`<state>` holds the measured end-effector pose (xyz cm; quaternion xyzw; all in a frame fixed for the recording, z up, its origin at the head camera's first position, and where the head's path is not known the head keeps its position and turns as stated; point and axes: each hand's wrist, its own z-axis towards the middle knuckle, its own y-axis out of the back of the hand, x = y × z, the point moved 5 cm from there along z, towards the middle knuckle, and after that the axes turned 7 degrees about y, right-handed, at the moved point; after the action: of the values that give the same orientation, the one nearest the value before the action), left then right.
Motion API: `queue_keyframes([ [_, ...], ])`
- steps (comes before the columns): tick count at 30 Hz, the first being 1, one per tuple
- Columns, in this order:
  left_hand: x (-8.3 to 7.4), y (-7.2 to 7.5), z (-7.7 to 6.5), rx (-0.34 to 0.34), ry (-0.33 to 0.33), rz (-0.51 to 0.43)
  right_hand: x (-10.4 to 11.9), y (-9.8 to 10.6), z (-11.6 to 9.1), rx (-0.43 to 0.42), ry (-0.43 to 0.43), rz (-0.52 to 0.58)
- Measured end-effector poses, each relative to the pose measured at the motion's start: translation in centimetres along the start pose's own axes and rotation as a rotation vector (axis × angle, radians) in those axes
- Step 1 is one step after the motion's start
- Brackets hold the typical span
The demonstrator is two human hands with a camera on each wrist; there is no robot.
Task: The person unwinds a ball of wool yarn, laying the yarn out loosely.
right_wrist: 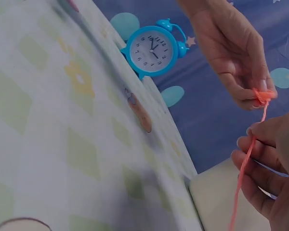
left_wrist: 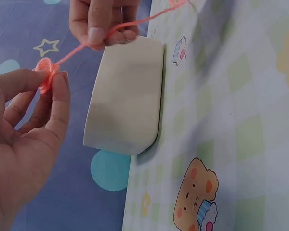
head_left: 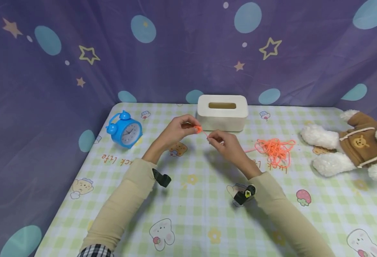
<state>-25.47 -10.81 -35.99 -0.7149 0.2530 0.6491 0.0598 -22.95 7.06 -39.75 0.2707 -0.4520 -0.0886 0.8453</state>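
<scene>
Between its thumb and fingertips my left hand pinches a small wound coil of orange yarn, raised over the table. A single strand runs from the coil to my right hand, whose thumb and fingers pinch it a short way off. Past the right hand the strand trails down toward a loose, tangled heap of the same orange yarn on the table. In the right wrist view the left hand shows with the coil at its fingertips.
A cream tissue box stands just behind the hands. The blue alarm clock sits at the back left. At the right lies a white plush bear in a brown hoodie. A checked cloth covers the table, with a purple curtain behind.
</scene>
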Motion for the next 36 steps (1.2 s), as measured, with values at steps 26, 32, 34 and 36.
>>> queue_keyframes([
  [26, 0.2, -0.4, -0.1, 0.089, 0.042, 0.028, 1.1, 5.9, -0.6, -0.344, 0.031, 0.034],
  [32, 0.3, -0.4, 0.0, 0.091, 0.024, 0.051, 2.1, 7.0, -0.8, -0.374, 0.027, 0.044],
  [34, 0.3, -0.3, 0.1, 0.09, 0.013, 0.068, 2.9, 7.3, -0.9, -0.381, 0.024, 0.056],
  [36, 0.3, -0.4, 0.1, 0.095, 0.007, 0.064, 3.9, 7.7, -0.9, -0.391, 0.023, 0.066],
])
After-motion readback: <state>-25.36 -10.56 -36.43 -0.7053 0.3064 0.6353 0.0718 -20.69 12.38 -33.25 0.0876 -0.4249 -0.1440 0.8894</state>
